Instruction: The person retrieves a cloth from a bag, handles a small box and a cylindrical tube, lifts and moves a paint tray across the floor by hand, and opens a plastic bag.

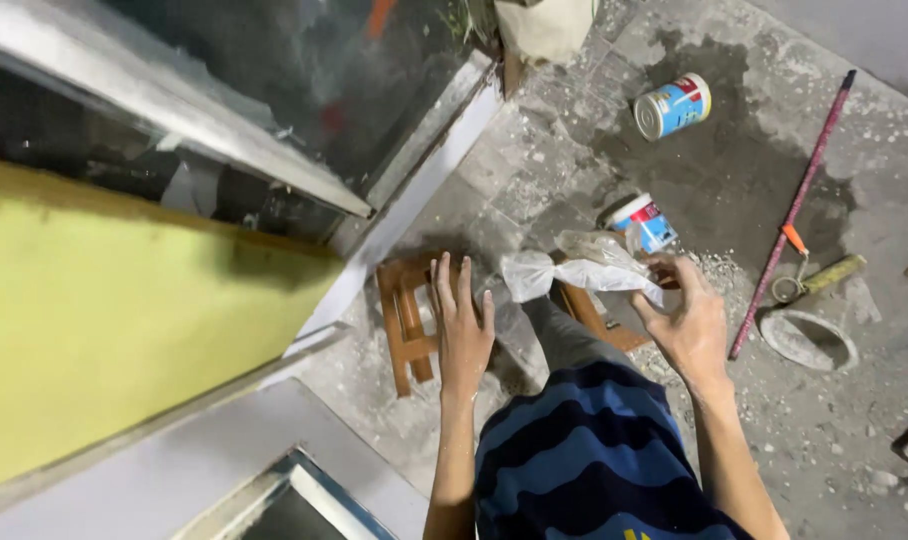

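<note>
Two bare hands show at the frame's centre, seen from above. The right hand pinches a crumpled clear plastic bag by one end; the bag hangs at centre frame over a wooden stool. The left hand is spread flat, fingers wide, holding nothing. The bag looks light, limp and slippery, probably best gripped at its twisted neck. A small tin lies just behind on the dusty concrete floor.
</note>
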